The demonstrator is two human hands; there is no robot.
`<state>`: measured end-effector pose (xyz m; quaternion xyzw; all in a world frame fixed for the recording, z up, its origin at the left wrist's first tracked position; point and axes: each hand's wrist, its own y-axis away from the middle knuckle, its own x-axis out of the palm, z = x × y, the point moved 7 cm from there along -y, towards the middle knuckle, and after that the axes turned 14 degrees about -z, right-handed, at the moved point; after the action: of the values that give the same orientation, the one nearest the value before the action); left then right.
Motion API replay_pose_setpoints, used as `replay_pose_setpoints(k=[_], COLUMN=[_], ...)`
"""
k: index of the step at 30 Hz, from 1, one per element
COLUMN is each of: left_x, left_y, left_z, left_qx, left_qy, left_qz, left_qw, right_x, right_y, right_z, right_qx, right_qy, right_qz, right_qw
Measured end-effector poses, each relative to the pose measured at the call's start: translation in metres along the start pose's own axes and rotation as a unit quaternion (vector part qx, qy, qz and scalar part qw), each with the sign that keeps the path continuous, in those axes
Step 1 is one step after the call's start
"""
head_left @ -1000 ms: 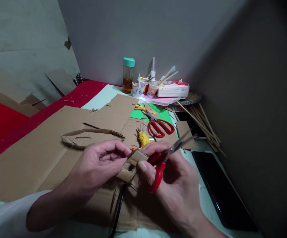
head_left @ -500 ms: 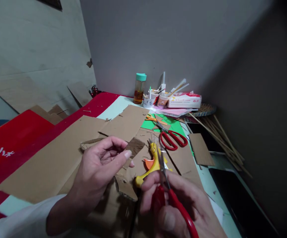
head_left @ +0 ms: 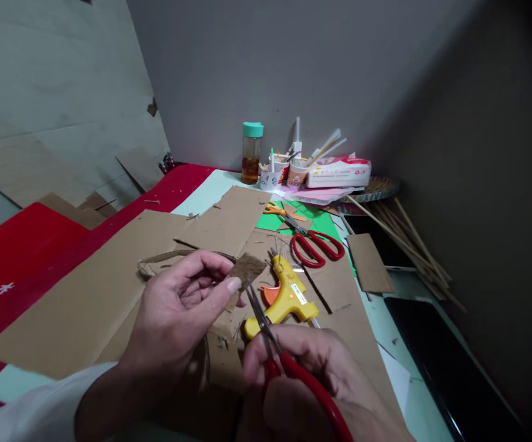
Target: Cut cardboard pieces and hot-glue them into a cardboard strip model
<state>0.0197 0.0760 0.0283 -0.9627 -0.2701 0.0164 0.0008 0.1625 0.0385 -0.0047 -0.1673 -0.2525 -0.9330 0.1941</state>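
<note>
My left hand (head_left: 180, 313) pinches a small brown cardboard piece (head_left: 248, 266) between thumb and fingers. In my right hand (head_left: 312, 374) is a pair of red-handled scissors (head_left: 266, 325), its blade tips close to the lower edge of that piece; whether they touch it I cannot tell. Behind the scissors lies a yellow glue gun (head_left: 288, 291) with an orange trigger. Below my hands sits a folded bit of cardboard (head_left: 224, 359), partly in shadow.
Large cardboard sheets (head_left: 77, 294) cover the left and middle. Farther back lie second red-handled scissors (head_left: 316, 245) and a green sheet (head_left: 314, 215). A bottle (head_left: 251, 153), cups (head_left: 270, 178) and a tissue pack (head_left: 339, 172) stand behind. At right are sticks (head_left: 413, 245) and a black tablet-like slab (head_left: 445, 362).
My right hand has brought the scissors leftward, their tips now beside the cardboard piece. More of the glue gun shows. The whole view has shifted slightly.
</note>
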Motion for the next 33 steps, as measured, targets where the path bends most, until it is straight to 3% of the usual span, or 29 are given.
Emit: replay_pose_setpoints(k=[4, 9, 14, 20, 26, 29, 33], left_x=[0.000, -0.001, -0.003, -0.007, -0.016, -0.017, -0.011], left_y=[0.000, -0.001, -0.002, -0.003, 0.002, 0.003, -0.002], left_z=[0.000, -0.002, -0.001, -0.002, -0.009, -0.009, 0.000], left_qx=[0.000, 0.017, 0.057, 0.175, 0.268, 0.253, 0.142], left_qy=[0.007, -0.015, -0.034, -0.046, -0.128, -0.116, -0.036], left_qz=[-0.004, -0.002, -0.013, -0.022, -0.081, -0.088, -0.048], left_qw=[1.000, 1.000, 0.998, 0.983, 0.951, 0.956, 0.988], right_x=[0.000, 0.001, 0.004, -0.003, -0.005, -0.007, -0.010], right_y=[-0.004, -0.002, 0.001, -0.006, -0.007, -0.006, -0.005], right_z=[-0.003, 0.002, -0.001, -0.007, -0.008, -0.010, -0.014], right_qx=[0.014, 0.025, 0.042, 0.017, 0.003, 0.003, 0.004], right_qy=[-0.020, -0.033, -0.049, -0.027, -0.022, -0.032, -0.037], right_qz=[0.026, -0.011, -0.001, 0.015, 0.030, 0.031, 0.023], right_qw=[0.999, 0.999, 0.998, 0.999, 0.999, 0.999, 0.999])
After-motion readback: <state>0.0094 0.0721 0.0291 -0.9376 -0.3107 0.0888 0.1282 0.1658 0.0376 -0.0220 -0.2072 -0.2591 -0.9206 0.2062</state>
